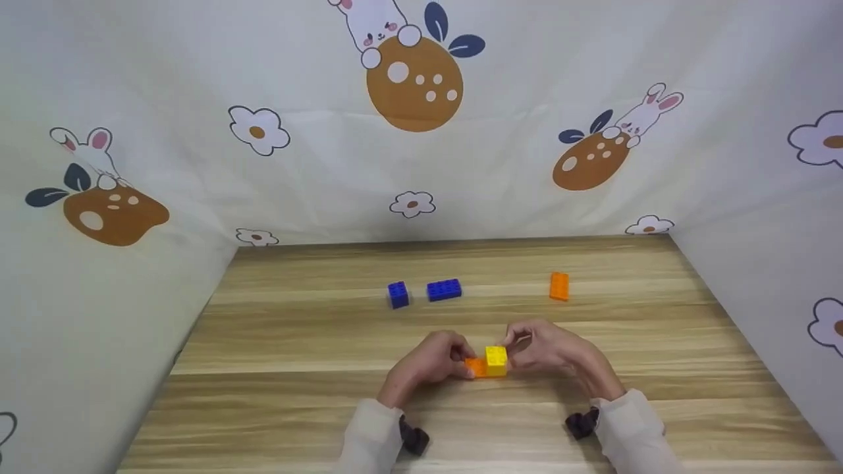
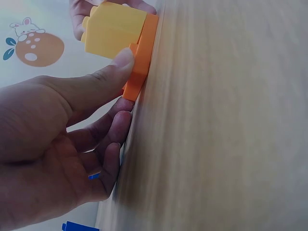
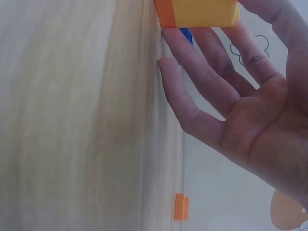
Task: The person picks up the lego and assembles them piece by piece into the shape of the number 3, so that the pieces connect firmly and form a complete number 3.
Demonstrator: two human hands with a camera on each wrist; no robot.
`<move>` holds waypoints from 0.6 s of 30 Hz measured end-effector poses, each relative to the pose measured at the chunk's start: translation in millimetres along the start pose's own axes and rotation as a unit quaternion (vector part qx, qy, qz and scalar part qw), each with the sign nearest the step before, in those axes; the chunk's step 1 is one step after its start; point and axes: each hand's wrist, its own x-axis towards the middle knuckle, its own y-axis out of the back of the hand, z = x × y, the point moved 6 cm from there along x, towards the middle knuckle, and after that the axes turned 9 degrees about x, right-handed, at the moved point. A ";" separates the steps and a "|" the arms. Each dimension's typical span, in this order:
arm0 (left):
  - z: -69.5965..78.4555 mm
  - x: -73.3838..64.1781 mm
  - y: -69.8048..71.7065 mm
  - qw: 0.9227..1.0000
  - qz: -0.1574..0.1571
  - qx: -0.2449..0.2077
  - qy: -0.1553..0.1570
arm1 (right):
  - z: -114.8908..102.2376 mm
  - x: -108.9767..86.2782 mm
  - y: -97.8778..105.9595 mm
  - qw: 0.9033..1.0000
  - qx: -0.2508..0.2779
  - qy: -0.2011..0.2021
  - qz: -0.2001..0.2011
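Lower centre: your left hand (image 1: 431,359) pinches flat orange plastic brick (image 1: 475,366); right hand (image 1: 552,345) beside yellow plastic cube (image 1: 496,361), hold unclear.

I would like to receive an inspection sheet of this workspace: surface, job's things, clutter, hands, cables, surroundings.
Surface: wood-grain table.
Job's things: yellow brick standing on the right end of a flat orange brick; whether pressed fully down, cannot tell.
Clutter: only loose bricks farther back: short blue brick, longer blue brick, second orange brick.
Hands: left hand pinches the flat orange brick's left end; right hand is at the yellow brick's right side, grip unclear.
Cables: nothing seen.
Surroundings: pale curtain with rabbit, fruit and flower prints.
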 end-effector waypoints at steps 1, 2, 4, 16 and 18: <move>0.0 0.2 -0.5 1.000 -0.001 -0.001 0.000 | 0.6 0.1 0.0 1.000 0.003 -0.003 0.000; -0.2 0.4 -1.0 1.000 -0.002 -0.001 0.001 | 1.4 0.0 0.1 1.000 0.001 -0.006 0.001; -0.6 0.7 -1.7 1.000 -0.003 0.001 -0.001 | 2.7 0.0 0.1 1.000 0.007 -0.014 0.003; 1.1 -0.8 0.6 1.000 0.004 0.008 -0.021 | 5.6 1.3 1.3 1.000 0.023 -0.012 -0.008; 0.1 -1.5 -0.4 1.000 0.000 0.004 -0.014 | 6.9 0.8 1.4 1.000 0.016 -0.007 -0.012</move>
